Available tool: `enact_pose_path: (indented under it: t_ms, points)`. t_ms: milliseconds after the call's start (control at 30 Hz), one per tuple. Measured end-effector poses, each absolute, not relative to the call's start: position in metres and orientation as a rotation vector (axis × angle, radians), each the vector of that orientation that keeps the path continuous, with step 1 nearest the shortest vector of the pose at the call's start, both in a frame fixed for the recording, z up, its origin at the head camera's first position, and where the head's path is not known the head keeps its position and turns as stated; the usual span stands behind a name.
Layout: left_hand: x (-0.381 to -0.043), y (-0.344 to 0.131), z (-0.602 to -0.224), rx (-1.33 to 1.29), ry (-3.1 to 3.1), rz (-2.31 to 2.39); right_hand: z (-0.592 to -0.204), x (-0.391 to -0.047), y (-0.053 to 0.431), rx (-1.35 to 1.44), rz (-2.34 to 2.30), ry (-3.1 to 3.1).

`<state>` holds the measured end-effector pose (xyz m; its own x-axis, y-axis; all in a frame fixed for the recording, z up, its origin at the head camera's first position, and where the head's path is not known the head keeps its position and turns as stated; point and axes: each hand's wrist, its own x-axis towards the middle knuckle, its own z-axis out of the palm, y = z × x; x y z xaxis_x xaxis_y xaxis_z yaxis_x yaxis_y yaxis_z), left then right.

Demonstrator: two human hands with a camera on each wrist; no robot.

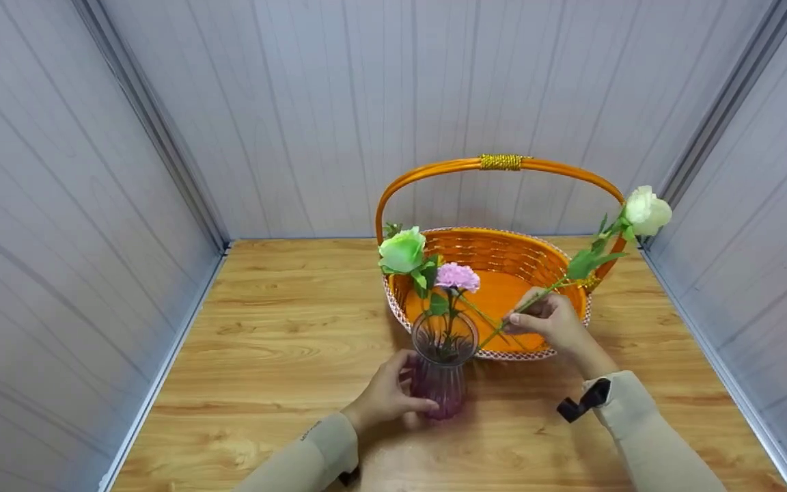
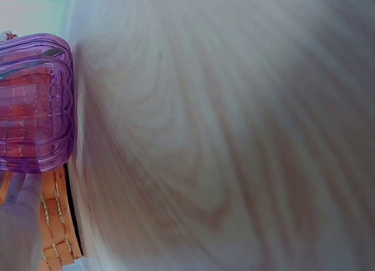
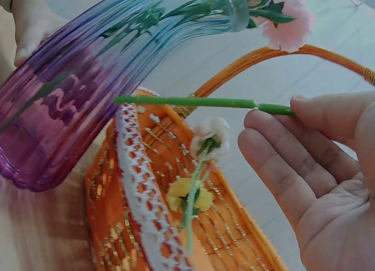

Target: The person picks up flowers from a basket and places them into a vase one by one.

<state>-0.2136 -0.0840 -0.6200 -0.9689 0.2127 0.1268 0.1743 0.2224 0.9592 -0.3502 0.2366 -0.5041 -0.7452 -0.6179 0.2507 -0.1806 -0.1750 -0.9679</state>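
My left hand (image 1: 388,391) grips the lower part of a ribbed glass vase (image 1: 443,393), clear-blue above and purple below, which stands upright on the table. A pink carnation (image 1: 457,277) is in the vase, its dark stem and leaves showing through the glass. To the right, my right hand (image 1: 552,320) pinches the green stem (image 3: 193,101) of a white rose (image 1: 647,212) between thumb and fingers. The bloom points up and right; the stem's cut end is near the vase, outside its mouth. In the left wrist view, the purple vase (image 2: 35,107) partly shows at the left edge.
Behind the vase stands an orange woven basket (image 1: 489,242) with a tall arched handle (image 1: 434,169). A pale green-white rose (image 1: 402,251) leans at its left rim, and a yellow flower (image 3: 190,196) lies inside. Panelled walls (image 1: 298,123) enclose the wooden table (image 1: 284,328).
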Motion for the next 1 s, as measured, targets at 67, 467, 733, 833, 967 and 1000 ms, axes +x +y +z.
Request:
enact_pose_path:
  t_ms: [67, 467, 733, 833, 967, 1000]
  points:
    - [-0.214, -0.084, -0.620, 0.388, 2.441, 1.889, -0.501, -0.349, 0.238, -0.931, -1.991, 1.816]
    - [-0.214, -0.085, -0.620, 0.362, 2.446, 1.866, -0.481, -0.342, 0.243, -1.068, -2.086, 1.914]
    - [-0.213, -0.084, -0.620, 0.361, 2.439, 1.878, -0.465, -0.338, 0.248, -1.063, -2.177, 1.895]
    - [-0.213, -0.084, -0.620, 0.370, 2.440, 1.881, -0.458, -0.337, 0.249, -1.080, -2.190, 1.885]
    - [-0.213, -0.084, -0.620, 0.373, 2.445, 1.876, -0.448, -0.333, 0.250, -1.108, -2.211, 1.880]
    - [-0.213, -0.084, -0.620, 0.372, 2.447, 1.875, -0.446, -0.332, 0.249, -1.113, -2.215, 1.889]
